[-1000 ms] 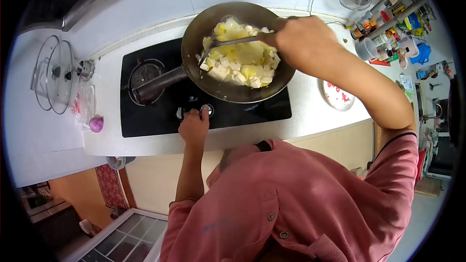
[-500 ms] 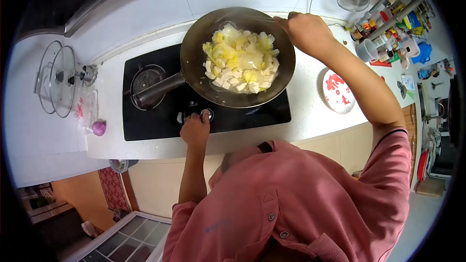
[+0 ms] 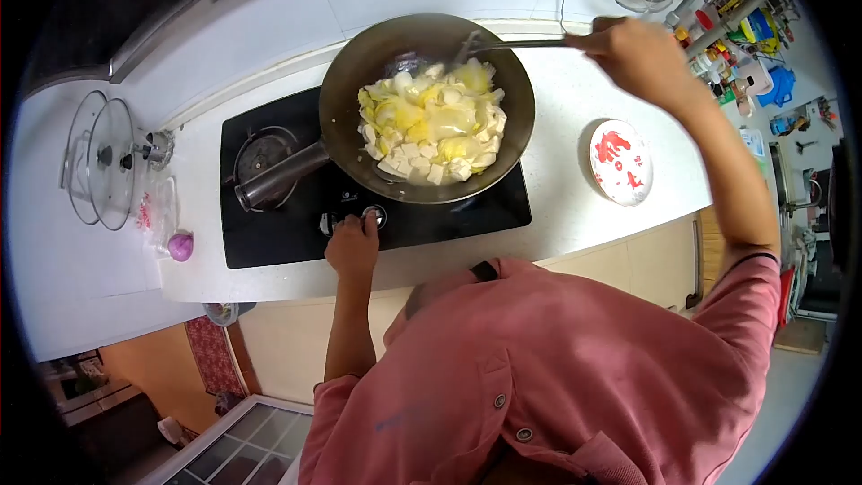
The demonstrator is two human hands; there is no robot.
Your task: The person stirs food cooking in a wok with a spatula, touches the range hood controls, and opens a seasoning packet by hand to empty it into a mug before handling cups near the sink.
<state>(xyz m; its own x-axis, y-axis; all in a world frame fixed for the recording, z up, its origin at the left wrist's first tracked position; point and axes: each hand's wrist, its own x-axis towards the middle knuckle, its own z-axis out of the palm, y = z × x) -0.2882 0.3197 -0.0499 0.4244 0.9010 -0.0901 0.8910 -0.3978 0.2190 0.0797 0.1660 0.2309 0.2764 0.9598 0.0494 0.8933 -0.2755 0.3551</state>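
White worktop (image 3: 561,153) bears a black hob (image 3: 449,224) with a food-filled wok (image 3: 346,85) at 12 o'clock. At the wok's 2–3 o'clock, the right hand (image 3: 637,58) grips a utensil (image 3: 530,44), forearm slanting toward 5; at 7, the left hand (image 3: 352,250) touches 1 knob (image 3: 377,216), pinching or not, I cannot tell.

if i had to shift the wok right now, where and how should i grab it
Probably by its handle, toward the free end, with the left hand coming from the front: this long bar juts leftward from the wok, across the left burner, on the hand's side.
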